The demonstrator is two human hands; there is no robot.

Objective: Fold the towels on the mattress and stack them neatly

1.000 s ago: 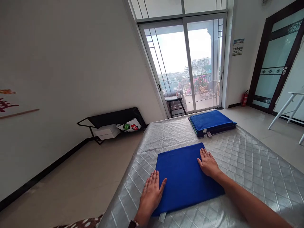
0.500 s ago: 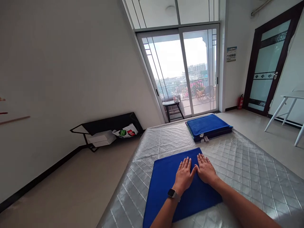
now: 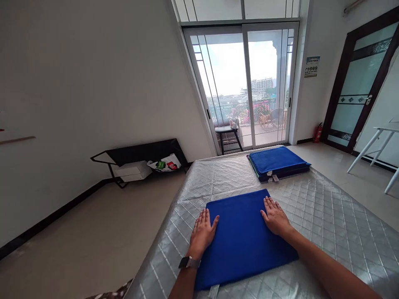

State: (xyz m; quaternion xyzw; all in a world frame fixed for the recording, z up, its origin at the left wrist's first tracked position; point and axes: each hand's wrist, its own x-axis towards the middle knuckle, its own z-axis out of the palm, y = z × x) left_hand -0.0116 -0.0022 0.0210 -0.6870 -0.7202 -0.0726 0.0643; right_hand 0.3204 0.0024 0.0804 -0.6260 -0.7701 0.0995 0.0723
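A flat blue cloth (image 3: 243, 241), roughly rectangular, lies on the silver quilted cover (image 3: 314, 207) in front of me. My left hand (image 3: 203, 232) rests flat over its left edge, fingers stretched out and the thumb apart; a watch (image 3: 188, 262) is on that wrist. At the upper right edge of the cloth, my right hand (image 3: 276, 216) lies flat with its fingers extended. A pale tag (image 3: 213, 290) sticks out from the near edge. Beyond the cloth sits a stack of folded blue cloths (image 3: 279, 161) with white labels hanging at its front.
A black rack (image 3: 143, 153) holding a white box (image 3: 132, 171) and a printed bag (image 3: 165, 163) stands by the left wall. Behind the covered surface are a glass sliding door (image 3: 224, 83) and a dark stool (image 3: 227, 131). White table legs (image 3: 364, 155) stand at right.
My left hand has slid left from the middle of the cloth to its left edge. My right hand stays near the upper right edge. The view has shifted slightly.
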